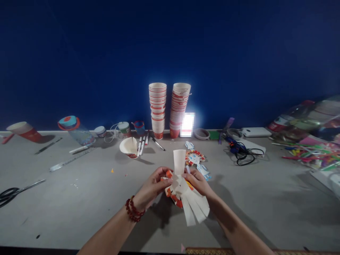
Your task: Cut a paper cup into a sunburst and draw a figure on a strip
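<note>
My left hand (pixel 158 181) pinches one side of the cut-up paper cup (pixel 178 185) between thumb and fingers, and my right hand (pixel 198 181) grips its other side, so it sits between them, white strips fanning below my right thumb. Red beads (pixel 129 209) circle my left wrist. Just beyond my right fingers lies a round paper face (pixel 193 158); farther ahead of both hands stand two cup stacks (pixel 158 109). Scissors (pixel 20 191) lie well left of my left hand.
</note>
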The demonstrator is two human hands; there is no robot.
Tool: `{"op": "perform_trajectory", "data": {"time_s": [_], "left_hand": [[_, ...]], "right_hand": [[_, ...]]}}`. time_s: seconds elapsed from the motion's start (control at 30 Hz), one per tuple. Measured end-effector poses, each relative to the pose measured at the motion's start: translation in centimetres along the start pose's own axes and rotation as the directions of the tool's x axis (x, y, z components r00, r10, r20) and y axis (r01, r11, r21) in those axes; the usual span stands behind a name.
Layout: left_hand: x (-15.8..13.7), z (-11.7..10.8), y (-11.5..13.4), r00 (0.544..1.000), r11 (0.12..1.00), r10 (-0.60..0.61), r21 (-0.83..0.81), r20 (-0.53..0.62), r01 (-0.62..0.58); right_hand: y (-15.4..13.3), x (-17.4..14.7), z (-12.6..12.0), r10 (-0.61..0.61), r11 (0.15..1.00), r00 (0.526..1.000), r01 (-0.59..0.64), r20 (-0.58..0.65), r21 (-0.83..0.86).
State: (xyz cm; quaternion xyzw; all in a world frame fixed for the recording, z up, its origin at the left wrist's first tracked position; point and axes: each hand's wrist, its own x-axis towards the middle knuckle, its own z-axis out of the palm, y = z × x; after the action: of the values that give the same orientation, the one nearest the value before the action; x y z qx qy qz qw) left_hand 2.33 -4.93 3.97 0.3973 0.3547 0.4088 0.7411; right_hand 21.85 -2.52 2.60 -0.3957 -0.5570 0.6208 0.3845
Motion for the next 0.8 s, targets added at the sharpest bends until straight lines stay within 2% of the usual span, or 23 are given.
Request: {"op": "perform_trajectory", "data": {"time_s": [0.1, 0.27, 0.4, 0.5, 0.63, 0.8], "left_hand": [[-0.3, 0.1, 0.6, 1.000, 0.997, 0.027, 0.078, -0.001, -0.027], [-0.1, 0.0, 0.4, 0.999, 0.984, 0.037, 0.175, -0.021, -0.033], [0.3, -0.4, -0.7, 0.981, 0.918, 0.173, 0.374, -0.087, -0.129], [0.4, -0.6, -1.3, 0.972, 0.890, 0.220, 0.426, -0.082, -0.165], [0.3, -0.6, -1.3, 0.964, 0.872, 0.257, 0.447, -0.075, -0.198], [0.4, -0.5, -1.0, 0.969, 0.917, 0.234, 0.348, -0.077, -0.194]], "right_hand": [[0.0, 0.0, 0.1, -0.052, 0.997, 0.999, 0.053, 0.009, -0.054], [0.0, 0.0, 0.1, -0.134, 0.947, 0.991, 0.125, -0.010, -0.296], [-0.1, 0.1, 0.0, -0.196, 0.913, 0.980, 0.170, -0.034, -0.372], [0.0, 0.2, 0.0, -0.191, 0.928, 0.981, 0.167, -0.042, -0.332], [0.2, 0.1, -0.1, -0.113, 0.978, 0.992, 0.103, -0.046, -0.184], [-0.3, -0.1, 0.0, -0.031, 0.999, 0.999, 0.030, -0.033, -0.020]]}}
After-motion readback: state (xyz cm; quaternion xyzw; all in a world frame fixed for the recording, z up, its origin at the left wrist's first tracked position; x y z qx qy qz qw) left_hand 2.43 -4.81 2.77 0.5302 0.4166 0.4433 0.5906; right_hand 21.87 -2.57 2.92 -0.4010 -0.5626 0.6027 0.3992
